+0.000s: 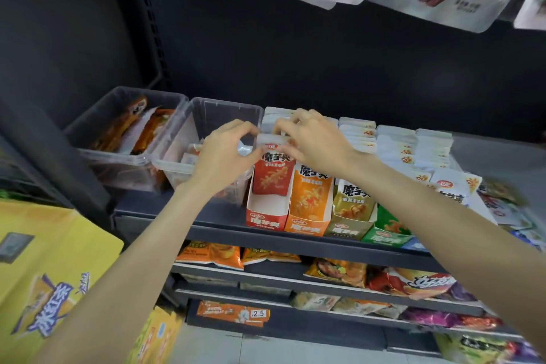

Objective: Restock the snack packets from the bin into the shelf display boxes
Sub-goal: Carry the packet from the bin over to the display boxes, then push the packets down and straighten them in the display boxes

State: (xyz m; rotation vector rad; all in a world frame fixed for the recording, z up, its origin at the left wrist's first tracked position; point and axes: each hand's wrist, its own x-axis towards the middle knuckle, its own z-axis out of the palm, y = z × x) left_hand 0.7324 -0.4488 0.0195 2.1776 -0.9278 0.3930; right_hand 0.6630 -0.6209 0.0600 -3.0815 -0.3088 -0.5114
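Hands met at mid-frame, the left hand (227,154) and right hand (310,139) both pinching the top of a red snack packet (273,174), apparently to seat it upright in the red display box (266,217) right of the clear bin (212,139).

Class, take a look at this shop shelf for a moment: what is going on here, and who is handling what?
A person is restocking a snack shelf. Both hands, the left hand and the right hand, hold the top of a red snack packet standing at the front of the red display box. Just left of that box sits a clear plastic bin with a few packets in it. The orange display box and the boxes further right already look full.
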